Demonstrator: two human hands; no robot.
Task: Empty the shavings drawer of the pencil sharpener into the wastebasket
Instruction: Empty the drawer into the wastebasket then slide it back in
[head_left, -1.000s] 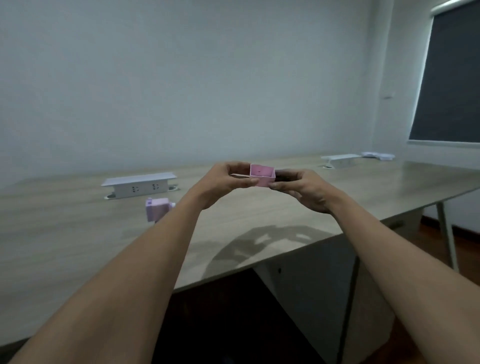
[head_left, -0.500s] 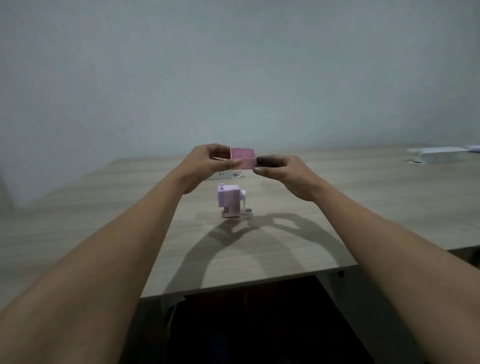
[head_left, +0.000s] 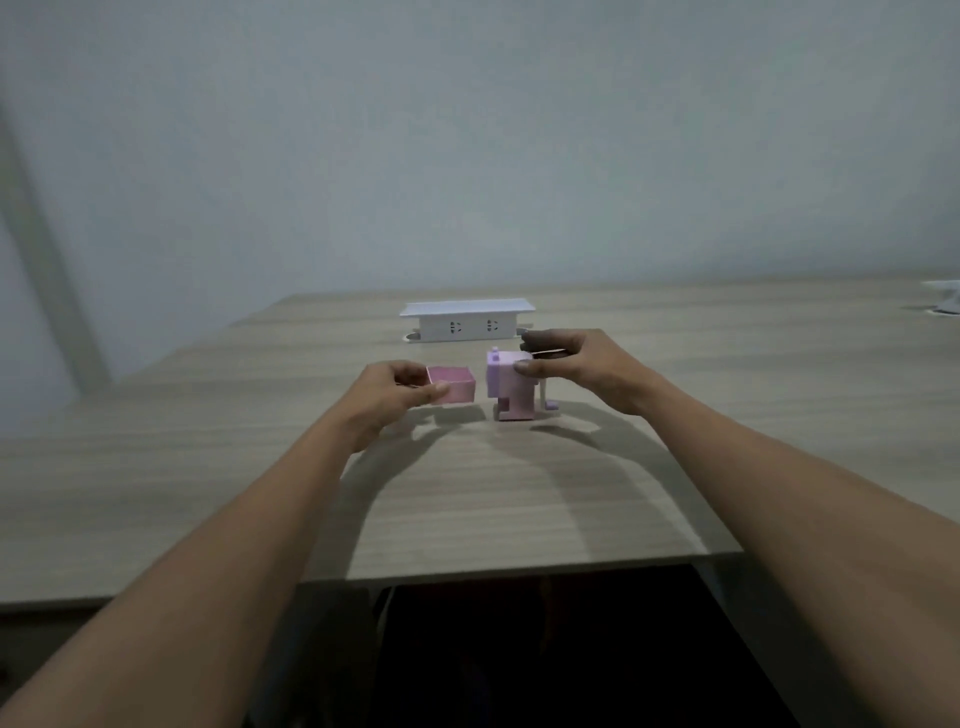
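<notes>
A small pink shavings drawer is pinched in my left hand, held level just above the table, open side up. To its right stands the pink and lilac pencil sharpener on the wooden table, its crank on the right side. My right hand grips the top of the sharpener with thumb and fingers. A narrow gap separates drawer and sharpener. No wastebasket is in view.
A white pop-up socket box stands just behind the sharpener. Another white box sits at the far right edge. The table's front edge runs below my forearms, with dark space under it. A pale wall lies behind.
The view swung left. Both hands came down toward the table. My right hand let go of the drawer and took hold of the sharpener's top; my left hand kept the drawer.
</notes>
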